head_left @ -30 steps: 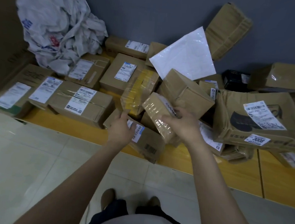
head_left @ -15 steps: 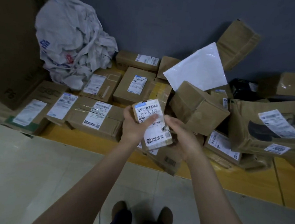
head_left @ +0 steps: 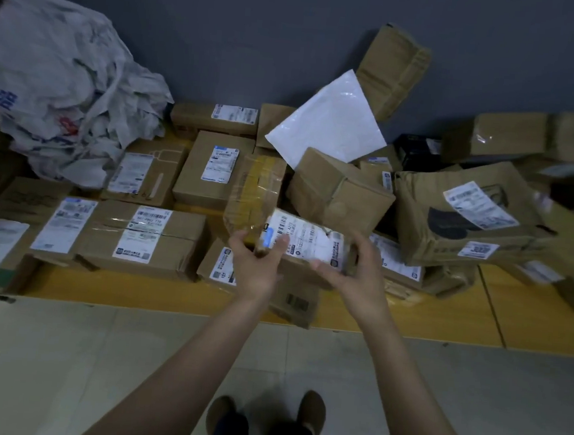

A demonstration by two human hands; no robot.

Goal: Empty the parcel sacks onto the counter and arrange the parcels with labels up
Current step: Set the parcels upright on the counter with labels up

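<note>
Both of my hands hold a small taped cardboard parcel [head_left: 306,241] with its white label facing up, just above the pile at the counter's front. My left hand [head_left: 257,266] grips its left end, thumb across the label's blue corner. My right hand [head_left: 353,274] grips its right end. Under it lies a flat brown box [head_left: 292,302] that overhangs the edge of the yellow counter [head_left: 408,312]. A crumpled white parcel sack [head_left: 65,97] lies at the back left.
Label-up boxes [head_left: 140,236] fill the counter's left half. A yellow-taped parcel [head_left: 256,191], a tilted box [head_left: 339,190], a white mailer [head_left: 327,121] and a big torn carton [head_left: 478,215] crowd the middle and right. Grey wall behind, tiled floor and my shoes below.
The parcel was turned label-up between the first two frames. Since then both hands have swung it so its long side lies across and lowered it toward the pile.
</note>
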